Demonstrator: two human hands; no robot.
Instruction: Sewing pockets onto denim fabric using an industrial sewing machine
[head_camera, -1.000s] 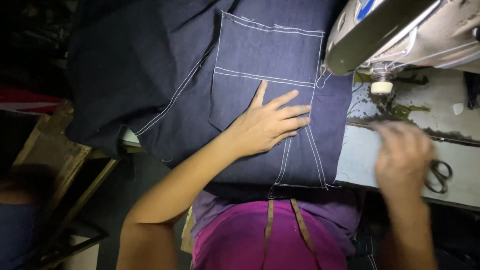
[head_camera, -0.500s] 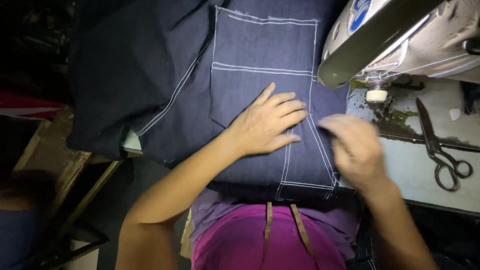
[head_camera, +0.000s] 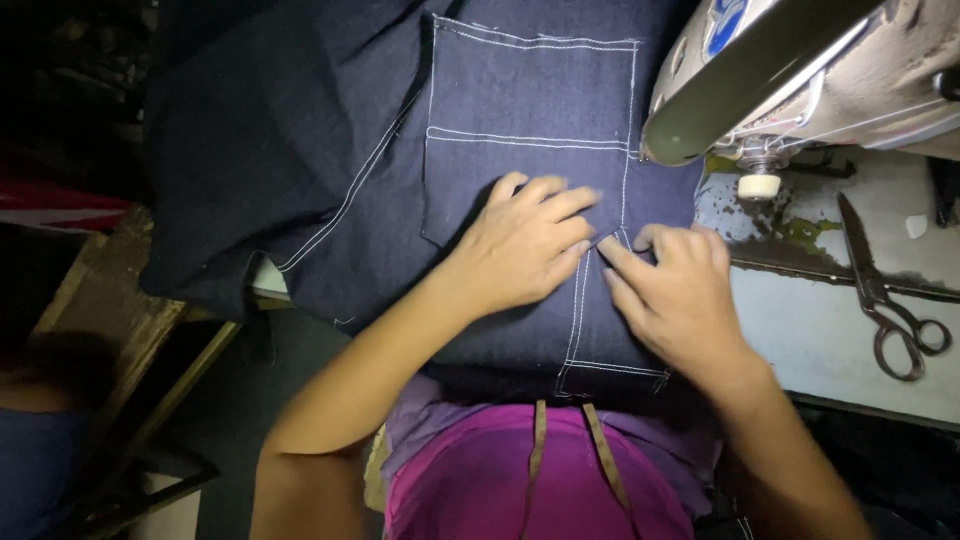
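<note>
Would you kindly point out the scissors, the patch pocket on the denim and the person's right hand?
scissors (head_camera: 880, 290): head view, on the blades near the pivot.
patch pocket (head_camera: 530, 95): head view, on its upper panel.
right hand (head_camera: 680, 295): head view, on the back of the hand.

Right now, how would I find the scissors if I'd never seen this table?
Find the big sewing machine at the upper right. Below it, on the pale table, lie the scissors, right of the right hand. They are the only dark metal thing with two finger loops.
</note>
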